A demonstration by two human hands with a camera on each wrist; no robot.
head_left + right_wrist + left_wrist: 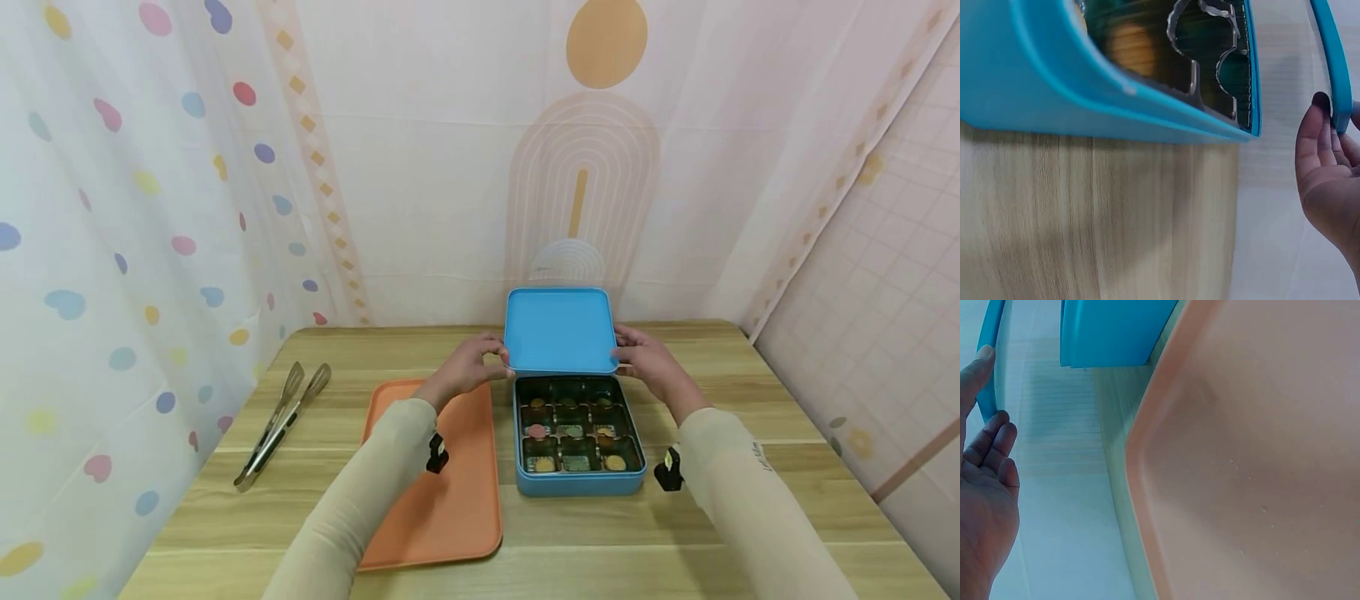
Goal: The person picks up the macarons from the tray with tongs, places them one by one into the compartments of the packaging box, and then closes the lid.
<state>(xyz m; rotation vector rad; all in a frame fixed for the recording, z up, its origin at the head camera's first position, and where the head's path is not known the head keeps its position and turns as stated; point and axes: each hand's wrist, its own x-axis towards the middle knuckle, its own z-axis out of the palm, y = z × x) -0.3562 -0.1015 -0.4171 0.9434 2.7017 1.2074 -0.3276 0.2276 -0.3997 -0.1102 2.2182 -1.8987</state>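
Both hands hold a blue rectangular lid (559,330) tilted up behind a blue tin box (581,485). My left hand (471,364) pinches the lid's left edge between thumb and fingers. At the opposite edge, my right hand (651,363) grips it the same way; the right wrist view shows fingertips curled at the lid's rim (1335,69). Inside the box lies a dark plastic insert (1194,81) divided into several compartments. Small round pieces sit in them, among them a pink one (536,431) and a yellow one (615,462).
An orange tray (450,517) lies left of the box, beneath the left forearm, with small crumbs (1264,510) on its surface. Farther left, metal tongs (283,425) with dark grips rest on the wooden table (570,558). A patterned curtain (420,167) hangs behind the table.
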